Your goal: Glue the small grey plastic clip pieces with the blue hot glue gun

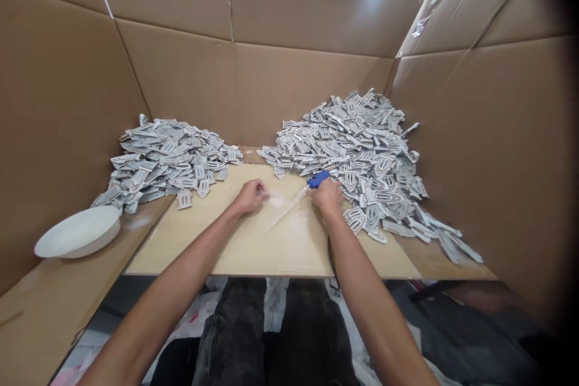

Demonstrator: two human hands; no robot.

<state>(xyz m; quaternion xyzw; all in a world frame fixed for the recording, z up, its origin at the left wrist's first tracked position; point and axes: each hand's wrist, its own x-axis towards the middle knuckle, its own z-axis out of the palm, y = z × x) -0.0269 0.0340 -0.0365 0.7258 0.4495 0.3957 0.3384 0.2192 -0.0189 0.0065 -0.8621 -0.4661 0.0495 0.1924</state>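
My right hand (328,194) grips a blue hot glue gun (318,179). A long, pale glue stick (287,211) sticks out of its back end, slanting down to the left over the board. A dark cord seems to run beneath my right forearm. My left hand (252,195) is just above the middle of the board, fingers curled together; whatever they may hold is hidden or too small to name. Beyond and beside my right hand rises a large heap of small grey-white slotted pieces (348,139). Another heap of similar pieces (167,154) lies to the left.
A white bowl (79,232) stands at the left on cardboard. Tall cardboard walls (312,78) enclose the work surface at the back and both sides. The pale yellow board (280,256) ends at a front edge above my legs.
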